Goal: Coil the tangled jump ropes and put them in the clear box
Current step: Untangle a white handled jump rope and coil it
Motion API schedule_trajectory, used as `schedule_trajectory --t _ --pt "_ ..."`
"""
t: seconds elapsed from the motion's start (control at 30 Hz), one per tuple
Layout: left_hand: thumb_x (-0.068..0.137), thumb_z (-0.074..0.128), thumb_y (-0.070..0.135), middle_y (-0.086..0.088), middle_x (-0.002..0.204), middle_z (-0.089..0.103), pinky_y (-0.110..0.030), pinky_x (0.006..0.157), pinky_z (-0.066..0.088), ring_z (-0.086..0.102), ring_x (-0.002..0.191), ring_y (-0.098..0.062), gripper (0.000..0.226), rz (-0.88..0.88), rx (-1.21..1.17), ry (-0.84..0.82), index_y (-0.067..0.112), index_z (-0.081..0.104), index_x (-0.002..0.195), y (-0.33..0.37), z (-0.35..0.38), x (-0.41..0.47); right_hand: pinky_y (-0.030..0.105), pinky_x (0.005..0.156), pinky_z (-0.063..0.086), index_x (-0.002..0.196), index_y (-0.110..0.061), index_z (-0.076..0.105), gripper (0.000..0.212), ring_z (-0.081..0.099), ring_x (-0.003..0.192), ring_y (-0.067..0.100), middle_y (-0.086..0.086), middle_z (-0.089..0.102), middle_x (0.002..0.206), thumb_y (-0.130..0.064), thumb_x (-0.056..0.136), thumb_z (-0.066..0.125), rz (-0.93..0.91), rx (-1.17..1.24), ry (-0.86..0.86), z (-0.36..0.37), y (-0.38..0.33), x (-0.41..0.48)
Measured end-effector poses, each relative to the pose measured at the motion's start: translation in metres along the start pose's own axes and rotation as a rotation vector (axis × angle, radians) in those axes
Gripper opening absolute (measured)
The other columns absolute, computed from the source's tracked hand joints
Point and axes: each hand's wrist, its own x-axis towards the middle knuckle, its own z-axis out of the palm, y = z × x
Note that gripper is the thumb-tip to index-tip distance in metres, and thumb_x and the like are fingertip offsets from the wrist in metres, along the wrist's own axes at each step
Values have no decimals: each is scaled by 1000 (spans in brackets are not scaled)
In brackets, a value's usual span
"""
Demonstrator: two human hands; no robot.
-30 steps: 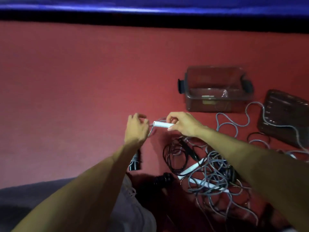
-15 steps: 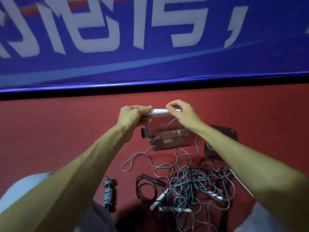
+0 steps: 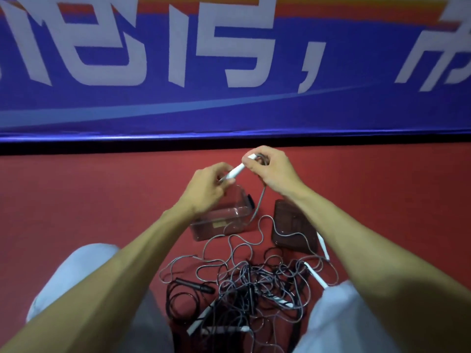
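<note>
Dim, soft-focus view with wide-angle bowing at edges.

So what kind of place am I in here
Probably a sports hall or court edge: a red floor, a blue banner with big white lettering along the wall, and jump ropes piled beside a clear box.

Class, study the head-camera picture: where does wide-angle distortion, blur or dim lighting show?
Head view: the banner's lower edge bows and the forearms balloon toward the corners; lighting is dim, the rope pile lies in shadow; left hand and right hand on the white handle look slightly soft.
</note>
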Motion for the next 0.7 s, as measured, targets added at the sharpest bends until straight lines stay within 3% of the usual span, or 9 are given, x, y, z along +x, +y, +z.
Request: schedule_trajectory --t 0.1,0.2,0.27,0.33,0.43,0.53,0.7 --pt "93 60 9 3 71 64 -35 67 51 61 63 -17 11 -74 -186 46 19 61 91 -3 5 -5 10 58 41 101 -6 64 23 57 60 0 -3 63 74 -20 85 72 57 59 7 0 -4 -4" --pt "95 52 2 3 66 59 -31 59 49 55 53 -10 20 -93 -415 163 20 56 85 -1 -10 -2 29 75 49 84 -16 66 11 58 73 10 2 66 78 -16 80 76 88 -142 -241 4 6 -9" --pt "96 48 0 -1 70 60 -32 63 53 58 57 -12 22 -75 -551 205 18 54 84 1 -27 1 40 87 48 74 -26 61 23 58 78 12 -4 65 79 -9 78 77 122 -288 -396 10 17 -16" --pt "97 48 -1 -3 75 61 -29 66 55 60 61 -13 21 -80 -628 192 16 56 86 3 -40 -1 46 94 45 73 -31 56 30 62 86 17 -4 67 83 -9 80 74 168 -321 -432 18 20 -24" --pt "99 45 2 -2 76 58 -32 68 55 61 59 -12 18 -106 -694 169 14 53 90 5 -45 -9 42 88 50 76 -28 48 29 67 96 26 2 69 87 -6 87 65 198 -326 -362 23 12 -29" --pt "103 37 8 -1 73 51 -39 69 50 54 59 -16 21 -126 -637 179 21 47 90 4 -44 -13 35 68 58 83 -21 46 24 66 75 19 -2 68 75 -1 94 54 232 -231 -210 19 -2 -36" --pt "103 39 32 -3 70 46 -40 64 43 46 64 -20 19 -173 -376 93 21 41 88 -9 -33 -25 31 50 58 105 -9 47 12 65 50 21 14 66 77 0 97 48 269 206 120 5 -21 -41"
